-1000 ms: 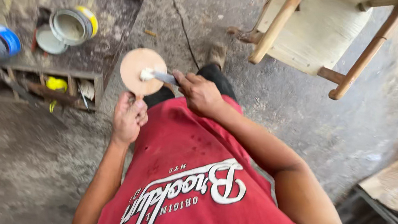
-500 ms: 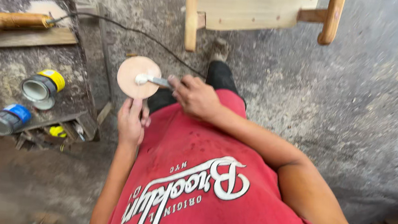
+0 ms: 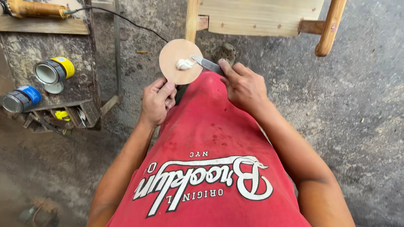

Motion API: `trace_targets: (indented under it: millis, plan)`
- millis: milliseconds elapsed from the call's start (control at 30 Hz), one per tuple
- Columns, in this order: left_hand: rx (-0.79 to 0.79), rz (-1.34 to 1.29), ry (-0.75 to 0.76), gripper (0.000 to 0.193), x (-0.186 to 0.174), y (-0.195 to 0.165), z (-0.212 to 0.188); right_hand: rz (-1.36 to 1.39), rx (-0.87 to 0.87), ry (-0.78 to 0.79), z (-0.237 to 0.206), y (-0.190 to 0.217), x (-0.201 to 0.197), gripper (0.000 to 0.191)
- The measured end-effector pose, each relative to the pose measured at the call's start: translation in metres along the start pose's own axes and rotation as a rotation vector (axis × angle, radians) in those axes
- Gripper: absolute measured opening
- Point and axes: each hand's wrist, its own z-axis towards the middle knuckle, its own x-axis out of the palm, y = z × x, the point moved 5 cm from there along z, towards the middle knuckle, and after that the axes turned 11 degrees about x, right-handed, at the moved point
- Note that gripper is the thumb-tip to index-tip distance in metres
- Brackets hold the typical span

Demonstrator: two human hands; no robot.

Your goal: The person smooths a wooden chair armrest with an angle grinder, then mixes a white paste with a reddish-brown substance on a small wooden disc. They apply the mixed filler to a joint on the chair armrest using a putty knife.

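At far left, on a low stained workbench (image 3: 46, 61), an angle grinder (image 3: 28, 8) with an orange body lies on a wooden board (image 3: 34, 25); its cord runs off to the right. Below it, two open tins lie on their sides: one with a yellow band (image 3: 53, 71), one with a blue band (image 3: 20, 100). Compared with a second ago, my view has swung so that the bench stands further left and shows its top; the tins themselves lie as they did.

My left hand (image 3: 156, 102) pinches the lower edge of a round wooden disc (image 3: 177, 60), thumb and fingers closed on the rim, holding it upright above my lap. The disc sits just in front of my red shirt (image 3: 211, 177), between my two hands.

A dab of white filler (image 3: 185, 64) lies on the disc face, right of centre. The blade tip of a putty knife (image 3: 206, 63) touches that dab. A second ago the white mass sat nearer the disc edge; it now rests further in on the face, so I judge the spreading stroke is under way, not finished.

My right hand (image 3: 244, 85) is closed around the knife handle, forefinger extended along it.

Beyond, a pale wooden chair frame (image 3: 262, 11) stands on the concrete floor (image 3: 381, 119).
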Motion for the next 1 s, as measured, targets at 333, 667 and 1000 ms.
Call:
trace_targets:
  millis: [333,667,1000]
  plan:
    - [-0.050,-0.310,-0.019,0.030,-0.034,-0.035,-0.017,0.398,-0.004,-0.063,-0.010,0.089,-0.007,0.036]
    - [-0.134,-0.373,0.073,0.033,-0.044,-0.062,-0.039,0.218,0.126,-0.104,-0.033,0.135,0.038,0.048]
    - [-0.070,-0.398,0.086,0.032,-0.049,-0.079,-0.020,0.263,0.151,-0.123,-0.079,0.120,0.018,0.041]
